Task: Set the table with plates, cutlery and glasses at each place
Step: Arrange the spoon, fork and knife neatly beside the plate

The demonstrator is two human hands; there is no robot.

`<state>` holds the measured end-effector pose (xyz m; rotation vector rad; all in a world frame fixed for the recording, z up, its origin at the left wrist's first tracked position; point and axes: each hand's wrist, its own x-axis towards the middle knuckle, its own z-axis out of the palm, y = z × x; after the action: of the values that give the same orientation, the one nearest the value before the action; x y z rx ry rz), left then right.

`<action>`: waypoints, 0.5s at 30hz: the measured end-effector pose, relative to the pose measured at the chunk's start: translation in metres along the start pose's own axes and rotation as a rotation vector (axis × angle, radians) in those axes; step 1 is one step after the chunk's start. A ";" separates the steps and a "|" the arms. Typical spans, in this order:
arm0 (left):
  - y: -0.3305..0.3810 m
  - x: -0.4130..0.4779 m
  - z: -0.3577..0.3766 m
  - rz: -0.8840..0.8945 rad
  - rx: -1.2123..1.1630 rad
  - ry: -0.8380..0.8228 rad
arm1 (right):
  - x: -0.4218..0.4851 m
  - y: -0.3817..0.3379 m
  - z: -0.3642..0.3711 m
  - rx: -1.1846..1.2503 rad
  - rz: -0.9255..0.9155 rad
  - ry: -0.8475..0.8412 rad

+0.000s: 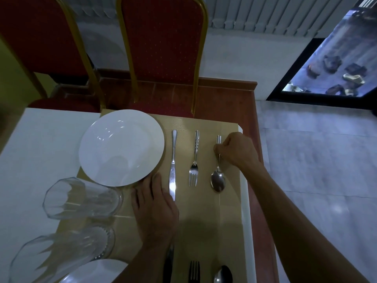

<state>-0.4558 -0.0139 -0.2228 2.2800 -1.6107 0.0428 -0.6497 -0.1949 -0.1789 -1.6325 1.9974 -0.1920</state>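
tan placemat (206,211) on white table (30,152), floor (316,160) perhaps tiled; right hand (236,150) pinches spoon (217,181)

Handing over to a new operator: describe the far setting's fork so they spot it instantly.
Find the large white plate before the red chair. Right of it, three pieces of cutlery lie side by side on the tan placemat. The fork is the middle one, between knife and the spoon the right hand pinches, and alone has tines.
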 end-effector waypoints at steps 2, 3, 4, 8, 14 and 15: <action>-0.001 0.000 0.000 0.011 -0.003 0.005 | 0.001 -0.012 0.003 0.074 -0.042 0.054; -0.002 0.000 0.000 0.009 -0.005 0.002 | 0.001 -0.020 0.005 0.101 -0.056 0.054; -0.002 0.001 0.000 0.004 -0.006 -0.005 | 0.001 -0.029 0.008 0.109 -0.068 0.033; -0.003 0.001 -0.001 0.002 0.005 -0.040 | 0.005 -0.049 0.028 0.056 -0.098 -0.076; -0.004 0.002 0.001 -0.011 -0.007 -0.052 | 0.007 -0.051 0.035 0.034 -0.068 -0.119; -0.004 0.002 0.001 -0.007 -0.009 -0.054 | 0.006 -0.050 0.034 0.028 -0.061 -0.126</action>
<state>-0.4516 -0.0148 -0.2245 2.2982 -1.6257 -0.0282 -0.5903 -0.2055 -0.1879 -1.6471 1.8445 -0.1354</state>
